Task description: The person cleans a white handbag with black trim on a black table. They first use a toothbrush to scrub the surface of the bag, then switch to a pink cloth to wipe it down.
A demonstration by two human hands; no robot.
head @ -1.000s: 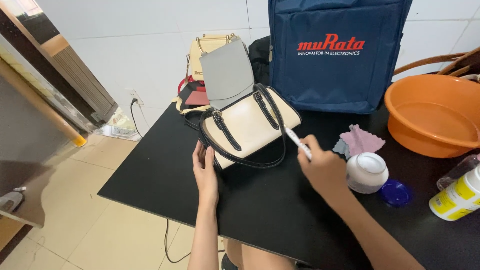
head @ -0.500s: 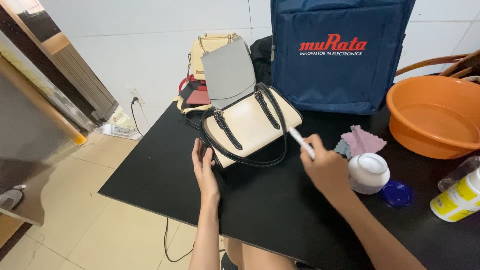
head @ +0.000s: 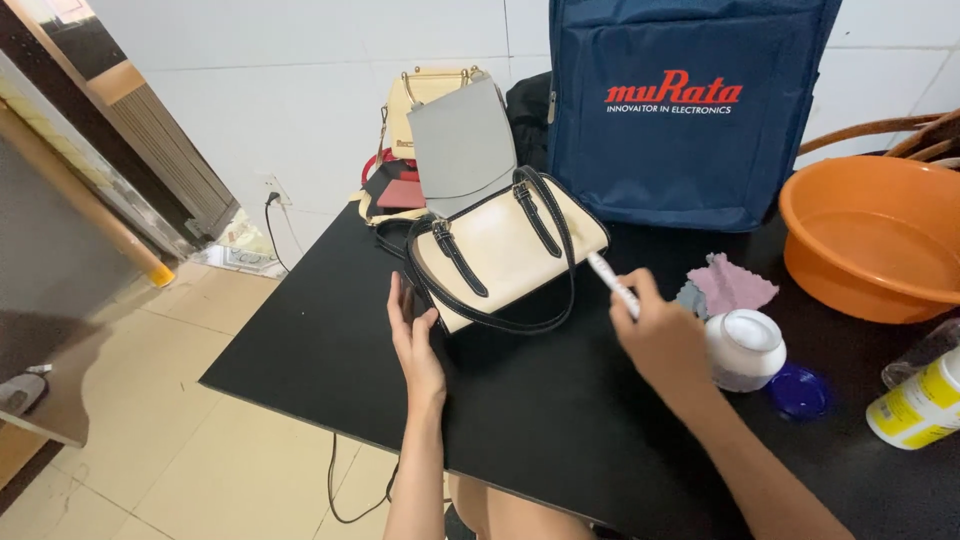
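Note:
A cream handbag [head: 505, 248] with black straps and trim lies on the black table [head: 560, 420]. My left hand [head: 414, 340] rests against its near left end, fingers on the side of the bag. My right hand [head: 662, 342] grips a thin white pen-like tool [head: 610, 282], whose tip points at the right end of the bag, close to its edge.
A blue backpack [head: 690, 110] stands behind the bag, with grey and yellow bags [head: 455, 135] left of it. To the right are an orange basin [head: 880, 240], a pink cloth [head: 733, 286], a white jar [head: 745, 350], a blue lid [head: 799, 392] and a yellow-labelled bottle [head: 920, 405].
My right hand with the white tool has shifted slightly right and down, away from the bag's side. The left hand stays at the bag's end.

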